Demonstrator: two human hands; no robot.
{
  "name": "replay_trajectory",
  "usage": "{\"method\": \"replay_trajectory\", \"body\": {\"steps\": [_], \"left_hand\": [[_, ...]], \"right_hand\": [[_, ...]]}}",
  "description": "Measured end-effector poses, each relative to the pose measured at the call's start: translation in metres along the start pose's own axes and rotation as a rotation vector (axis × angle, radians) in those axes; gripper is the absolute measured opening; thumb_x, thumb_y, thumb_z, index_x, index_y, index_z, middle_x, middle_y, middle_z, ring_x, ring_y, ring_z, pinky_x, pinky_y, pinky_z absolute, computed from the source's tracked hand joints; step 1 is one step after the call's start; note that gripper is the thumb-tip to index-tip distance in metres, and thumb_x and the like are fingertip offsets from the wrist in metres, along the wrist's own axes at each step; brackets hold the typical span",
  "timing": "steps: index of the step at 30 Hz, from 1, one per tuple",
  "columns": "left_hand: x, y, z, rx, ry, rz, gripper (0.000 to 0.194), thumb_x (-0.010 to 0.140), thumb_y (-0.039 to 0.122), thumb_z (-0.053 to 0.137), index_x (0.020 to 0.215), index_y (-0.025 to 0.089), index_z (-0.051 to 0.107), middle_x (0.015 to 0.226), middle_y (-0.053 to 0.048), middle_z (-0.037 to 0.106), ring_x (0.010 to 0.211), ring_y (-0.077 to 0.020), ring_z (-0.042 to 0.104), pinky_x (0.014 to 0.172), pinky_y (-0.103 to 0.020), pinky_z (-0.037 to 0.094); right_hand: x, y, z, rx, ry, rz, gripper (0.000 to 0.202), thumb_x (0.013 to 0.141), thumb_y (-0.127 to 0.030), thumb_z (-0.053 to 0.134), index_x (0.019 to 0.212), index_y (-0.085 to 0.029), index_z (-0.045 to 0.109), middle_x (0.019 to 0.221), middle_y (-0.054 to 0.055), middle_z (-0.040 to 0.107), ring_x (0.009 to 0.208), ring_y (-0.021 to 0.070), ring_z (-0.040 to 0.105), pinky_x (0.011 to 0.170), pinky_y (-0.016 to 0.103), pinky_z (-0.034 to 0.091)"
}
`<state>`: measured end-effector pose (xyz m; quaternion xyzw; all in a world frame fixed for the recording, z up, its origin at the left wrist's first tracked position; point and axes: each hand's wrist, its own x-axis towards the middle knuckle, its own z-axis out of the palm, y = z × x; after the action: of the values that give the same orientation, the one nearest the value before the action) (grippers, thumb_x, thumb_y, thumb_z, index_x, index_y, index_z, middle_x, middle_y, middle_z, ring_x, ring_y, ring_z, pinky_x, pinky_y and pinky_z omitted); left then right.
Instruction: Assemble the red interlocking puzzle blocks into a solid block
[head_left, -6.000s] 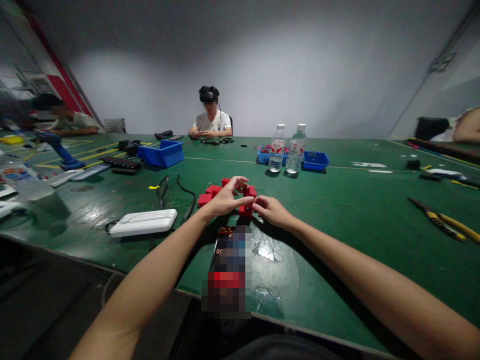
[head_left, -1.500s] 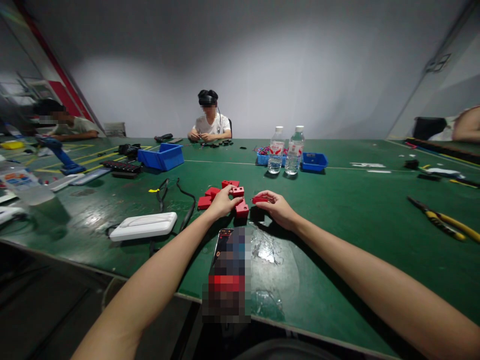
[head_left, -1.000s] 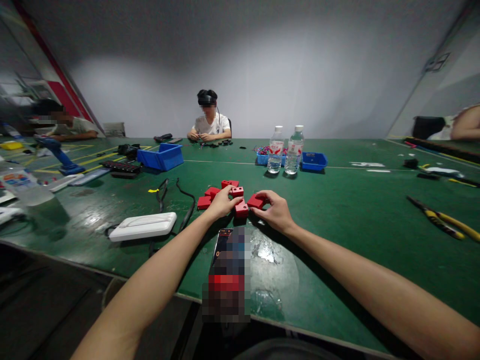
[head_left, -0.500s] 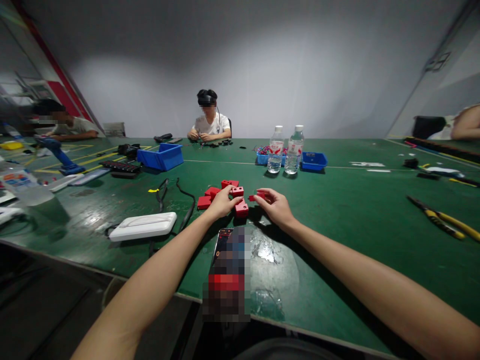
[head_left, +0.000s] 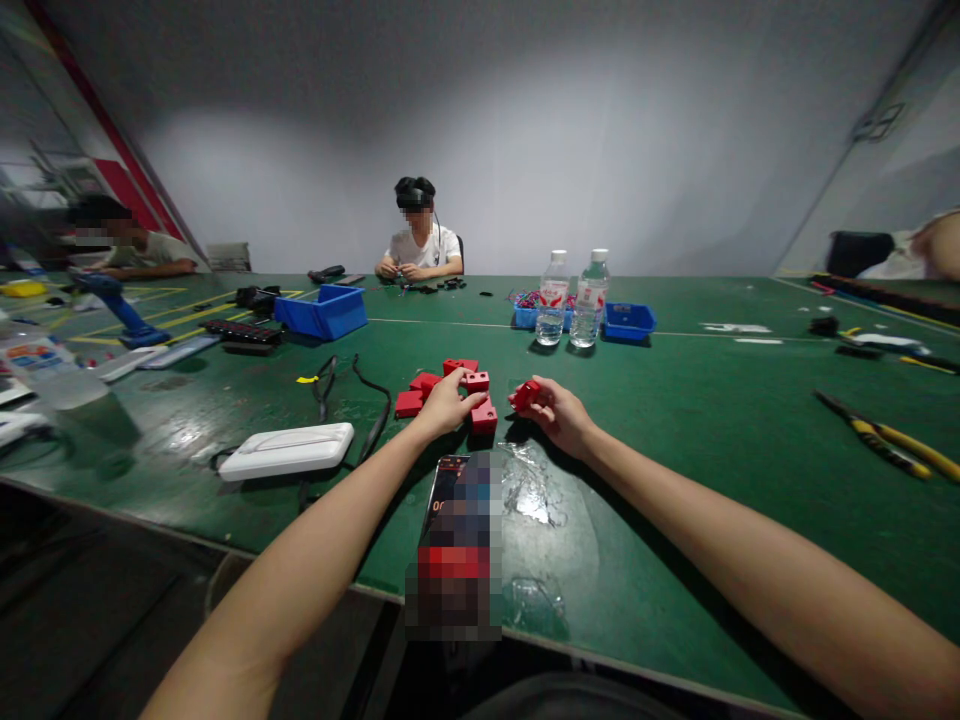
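My left hand (head_left: 447, 408) is closed, thumb and forefinger against a small red block (head_left: 478, 381) with two round holes in its face. Just below its thumb is another red block (head_left: 484, 417) with a hole. More red blocks (head_left: 409, 403) lie partly behind this hand, on its left and far sides. To the right, my right hand (head_left: 561, 415) grips a separate red block (head_left: 525, 396) between its fingers, tilted and a little above the tabletop. The two hands are a short gap apart.
A phone (head_left: 448, 500) lies before me on the green table (head_left: 675, 430). Left are a white power bank (head_left: 287, 453) and black cables (head_left: 375, 430). Two water bottles (head_left: 551, 305) and blue bins (head_left: 321, 315) stand farther back. Pliers (head_left: 874, 435) lie right. A person (head_left: 420, 245) sits opposite.
My right hand has turned, palm showing more, and the red block in it has tilted up into fuller view. The left hand has hardly moved.
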<state>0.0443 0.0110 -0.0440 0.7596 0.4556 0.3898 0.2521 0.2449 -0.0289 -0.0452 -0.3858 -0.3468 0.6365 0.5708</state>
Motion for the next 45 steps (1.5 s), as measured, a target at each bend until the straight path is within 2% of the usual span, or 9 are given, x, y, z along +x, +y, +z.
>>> {"method": "replay_trajectory", "body": {"steps": [7, 10, 14, 17, 23, 30, 38, 42, 45], "left_hand": [[0.001, 0.002, 0.005, -0.213, 0.013, -0.148, 0.041, 0.065, 0.028, 0.076, 0.098, 0.013, 0.057, 0.105, -0.012, 0.065, 0.091, -0.0198, 0.062, 0.08, -0.033, 0.049], [0.001, 0.004, 0.007, -0.285, 0.024, -0.21, 0.047, 0.062, 0.026, 0.079, 0.1, 0.013, 0.056, 0.105, -0.012, 0.065, 0.085, -0.0179, 0.064, 0.078, -0.033, 0.05], [0.001, 0.004, 0.007, -0.357, 0.013, -0.264, 0.053, 0.058, 0.024, 0.082, 0.1, 0.013, 0.052, 0.09, -0.008, 0.066, 0.075, -0.0161, 0.064, 0.071, -0.031, 0.051], [0.001, 0.003, 0.007, -0.382, -0.017, -0.224, 0.054, 0.059, 0.026, 0.082, 0.101, 0.013, 0.051, 0.088, -0.007, 0.065, 0.072, -0.0148, 0.063, 0.069, -0.03, 0.051], [0.0, 0.003, 0.007, -0.293, -0.039, -0.065, 0.043, 0.067, 0.028, 0.075, 0.101, 0.014, 0.053, 0.098, -0.007, 0.064, 0.071, -0.0115, 0.061, 0.066, -0.026, 0.05], [-0.001, 0.007, 0.008, -0.16, -0.029, -0.043, 0.033, 0.074, 0.02, 0.064, 0.104, 0.015, 0.053, 0.102, -0.007, 0.063, 0.071, -0.0115, 0.06, 0.067, -0.026, 0.049], [-0.002, 0.004, 0.009, -0.115, -0.02, -0.028, 0.028, 0.079, 0.019, 0.058, 0.105, 0.018, 0.05, 0.1, -0.006, 0.064, 0.09, -0.0175, 0.062, 0.082, -0.032, 0.049], [-0.002, 0.005, 0.007, -0.146, -0.015, -0.016, 0.03, 0.081, 0.018, 0.055, 0.109, 0.019, 0.045, 0.102, -0.007, 0.063, 0.089, -0.0173, 0.063, 0.078, -0.032, 0.05], [-0.002, 0.007, 0.005, -0.126, 0.009, 0.028, 0.031, 0.08, 0.018, 0.056, 0.108, 0.019, 0.044, 0.105, -0.008, 0.062, 0.091, -0.0179, 0.063, 0.081, -0.034, 0.05]], "right_hand": [[0.0, 0.003, 0.002, 0.026, -0.074, -0.025, 0.017, 0.081, -0.032, 0.063, 0.08, -0.015, 0.066, 0.082, 0.007, 0.073, 0.077, 0.0178, 0.069, 0.08, 0.031, 0.057], [0.001, 0.005, 0.002, 0.009, -0.05, -0.014, 0.024, 0.083, -0.037, 0.062, 0.082, -0.014, 0.066, 0.082, 0.009, 0.072, 0.075, 0.0177, 0.068, 0.073, 0.029, 0.059], [0.0, 0.007, 0.002, -0.016, -0.057, 0.01, 0.036, 0.086, -0.047, 0.056, 0.083, -0.012, 0.065, 0.071, 0.009, 0.069, 0.056, 0.0146, 0.064, 0.048, 0.024, 0.054], [-0.001, 0.008, 0.003, -0.076, -0.109, -0.019, 0.039, 0.083, -0.052, 0.058, 0.081, -0.014, 0.064, 0.065, 0.006, 0.066, 0.047, 0.0121, 0.059, 0.037, 0.021, 0.044], [-0.004, 0.01, 0.005, -0.185, -0.116, -0.163, 0.038, 0.071, -0.054, 0.069, 0.081, -0.018, 0.061, 0.069, 0.0, 0.065, 0.053, 0.0107, 0.057, 0.05, 0.023, 0.048], [-0.011, 0.012, 0.008, -0.483, -0.184, -0.373, 0.036, 0.072, -0.049, 0.069, 0.088, -0.018, 0.062, 0.075, 0.002, 0.067, 0.053, 0.0107, 0.055, 0.05, 0.023, 0.043], [-0.027, 0.011, 0.013, -0.714, -0.007, -0.703, 0.027, 0.084, -0.046, 0.057, 0.093, -0.021, 0.059, 0.074, 0.003, 0.063, 0.061, 0.0155, 0.055, 0.057, 0.027, 0.043], [-0.03, 0.01, 0.013, -0.891, -0.02, -0.722, 0.026, 0.084, -0.046, 0.055, 0.076, -0.022, 0.055, 0.062, 0.0, 0.056, 0.055, 0.0142, 0.049, 0.055, 0.027, 0.039], [-0.031, 0.01, 0.013, -0.903, -0.004, -0.723, 0.026, 0.084, -0.047, 0.055, 0.076, -0.022, 0.054, 0.06, -0.001, 0.054, 0.053, 0.014, 0.048, 0.054, 0.026, 0.037]]}}
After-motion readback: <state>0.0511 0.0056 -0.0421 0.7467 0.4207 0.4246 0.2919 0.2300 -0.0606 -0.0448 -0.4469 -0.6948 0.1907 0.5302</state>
